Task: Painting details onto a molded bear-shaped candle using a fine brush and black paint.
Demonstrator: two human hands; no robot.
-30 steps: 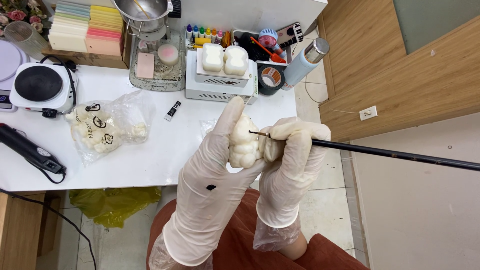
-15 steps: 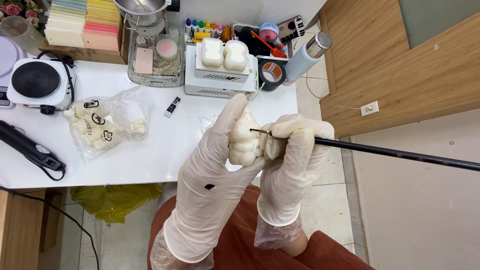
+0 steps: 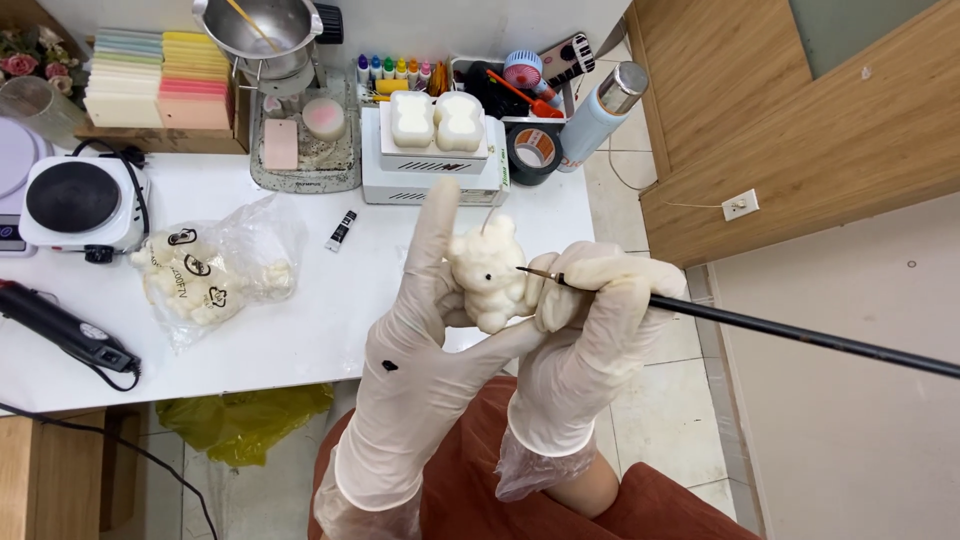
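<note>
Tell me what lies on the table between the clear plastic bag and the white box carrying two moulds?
In the head view, a small black tube lies between the plastic bag and the white box.

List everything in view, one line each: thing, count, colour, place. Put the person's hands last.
bear-shaped figure: 1, cream, held above the table edge
fine brush: 1, black handle, tip at the figure
table: 1, white, left half of view
hot plate: 1, white with black top, table left
plastic bag of cream pieces: 1, clear, table centre
small tube: 1, black, beside the bag
white box with two cream figures on top: 1, table rear
metal pot: 1, silver, rear
stacked slabs: pastel, rear left
tape roll: 1, black, rear right
bottle: 1, pale blue, rear right
left hand: white glove, holds the figure
right hand: white glove, holds the brush
</note>
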